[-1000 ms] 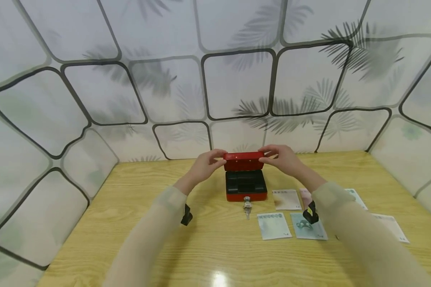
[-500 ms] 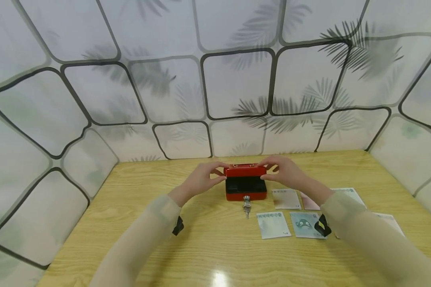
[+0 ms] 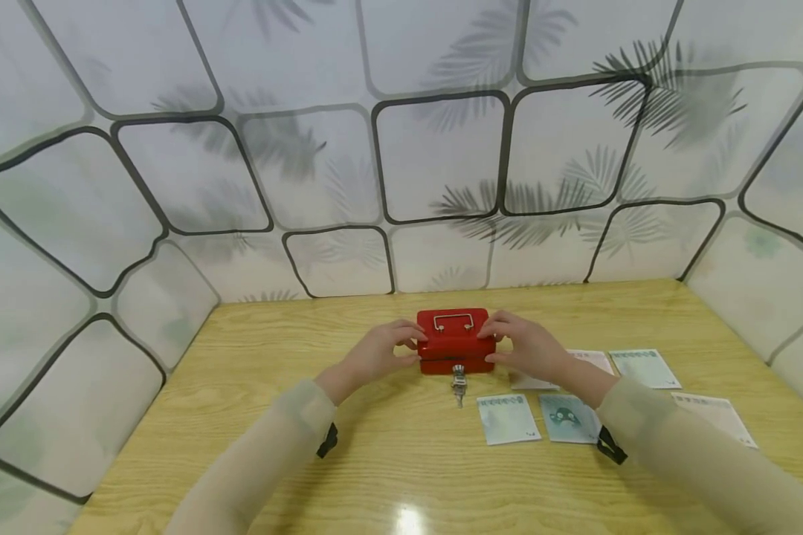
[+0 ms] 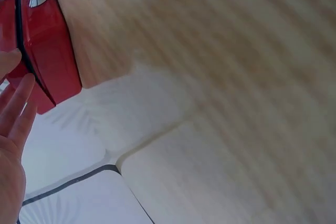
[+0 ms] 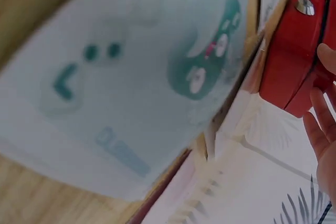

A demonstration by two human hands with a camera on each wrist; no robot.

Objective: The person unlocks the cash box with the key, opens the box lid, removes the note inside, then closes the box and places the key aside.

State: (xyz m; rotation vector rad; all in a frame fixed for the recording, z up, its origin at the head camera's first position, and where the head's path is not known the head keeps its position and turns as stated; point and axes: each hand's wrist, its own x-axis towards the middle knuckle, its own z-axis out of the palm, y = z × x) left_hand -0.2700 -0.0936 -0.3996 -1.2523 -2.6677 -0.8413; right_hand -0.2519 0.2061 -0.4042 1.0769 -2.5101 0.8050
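Note:
A small red metal cash box [image 3: 452, 346] sits on the wooden table, its lid lowered almost onto the base. A thin dark gap runs along the seam in both wrist views. On top lies a metal handle [image 3: 453, 321]; keys [image 3: 459, 386] hang from the front lock. My left hand [image 3: 373, 351] holds the lid's left end between thumb and fingers. At the opposite end, my right hand [image 3: 527, 348] grips the lid the same way, thumb near the seam. The inside of the box is hidden.
Several square paper sheets lie to the right of the box, including a pale green one [image 3: 508, 420] and a blue one with a cartoon face [image 3: 565, 418]. My right forearm passes over some of them. A patterned fabric wall [image 3: 442, 163] stands behind the table.
The lid has swung forward and down from upright, covering the black interior, with both hands moving down along with it. The keys and base have stayed in place.

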